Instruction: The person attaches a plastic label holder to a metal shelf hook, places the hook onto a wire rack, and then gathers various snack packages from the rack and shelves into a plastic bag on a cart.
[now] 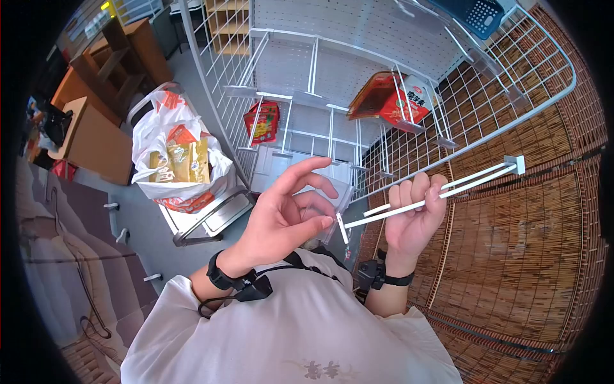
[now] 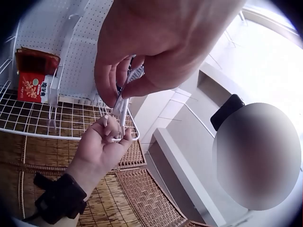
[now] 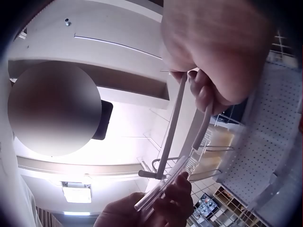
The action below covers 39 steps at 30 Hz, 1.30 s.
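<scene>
In the head view, my right hand (image 1: pixel 416 214) grips a white two-pronged metal hook (image 1: pixel 481 177), its backplate pointing up to the right. The crossbar at the hook's other end lies beside the thumb of my left hand (image 1: pixel 281 221). That left hand pinches a clear plastic piece (image 3: pixel 161 184), seen in the right wrist view next to the hook's crossbar (image 3: pixel 150 174). Whether plastic and crossbar touch, I cannot tell. In the left wrist view, my left hand (image 2: pixel 161 52) hangs above my right hand (image 2: pixel 97 146), fingers partly hiding the pieces.
A white wire rack (image 1: pixel 511 115) with a perforated back panel stands ahead, holding red packets (image 1: pixel 262 123) and a red-and-white package (image 1: pixel 412 102). White plastic bags with gold packets (image 1: pixel 185 165) sit on a stool at left. Woven brown screens (image 1: pixel 505 249) stand at right.
</scene>
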Each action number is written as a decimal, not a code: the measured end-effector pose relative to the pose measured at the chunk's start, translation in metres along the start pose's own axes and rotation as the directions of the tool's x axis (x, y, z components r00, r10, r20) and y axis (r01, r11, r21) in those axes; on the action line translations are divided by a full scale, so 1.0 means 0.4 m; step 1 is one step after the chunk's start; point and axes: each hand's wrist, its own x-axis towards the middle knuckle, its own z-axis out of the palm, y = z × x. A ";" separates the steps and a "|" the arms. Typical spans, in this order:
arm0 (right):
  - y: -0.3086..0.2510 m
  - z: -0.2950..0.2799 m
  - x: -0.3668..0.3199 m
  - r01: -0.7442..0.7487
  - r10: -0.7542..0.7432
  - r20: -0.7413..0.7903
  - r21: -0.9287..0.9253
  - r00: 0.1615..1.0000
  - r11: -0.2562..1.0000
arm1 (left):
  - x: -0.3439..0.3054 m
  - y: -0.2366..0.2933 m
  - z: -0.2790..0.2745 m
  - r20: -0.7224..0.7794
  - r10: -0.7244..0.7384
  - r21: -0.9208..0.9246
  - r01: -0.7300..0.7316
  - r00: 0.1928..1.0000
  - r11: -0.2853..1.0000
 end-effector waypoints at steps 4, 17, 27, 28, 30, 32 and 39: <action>0.031 0.016 0.013 0.026 -0.027 0.052 0.021 0.998 0.999 | -0.001 0.022 -0.040 -0.008 -0.010 0.066 0.011 1.000 0.998; -0.008 0.040 0.010 0.129 -0.118 0.224 -0.032 0.967 0.991 | 0.024 0.007 -0.071 0.091 0.060 -0.035 -0.057 0.994 0.998; -0.012 0.046 0.011 0.144 -0.129 0.258 -0.040 0.957 0.989 | 0.032 0.015 -0.064 0.174 0.014 0.032 -0.020 0.985 0.999; -0.012 0.047 0.011 0.157 -0.142 0.268 -0.037 0.953 0.987 | 0.033 0.016 -0.064 0.163 0.003 0.036 -0.009 0.987 0.999; -0.013 0.050 0.008 0.180 -0.163 0.274 -0.037 0.948 0.983 | 0.035 0.016 -0.067 0.146 -0.009 0.040 0.003 0.989 0.999; -0.011 0.056 0.006 0.215 -0.201 0.277 -0.022 0.940 0.976 | 0.037 0.016 -0.074 0.142 -0.035 0.010 0.034 0.989 0.999; 0.010 0.054 0.001 0.228 -0.231 0.151 0.033 0.961 0.973 | 0.035 0.025 -0.065 0.144 -0.117 -0.027 0.122 0.983 0.992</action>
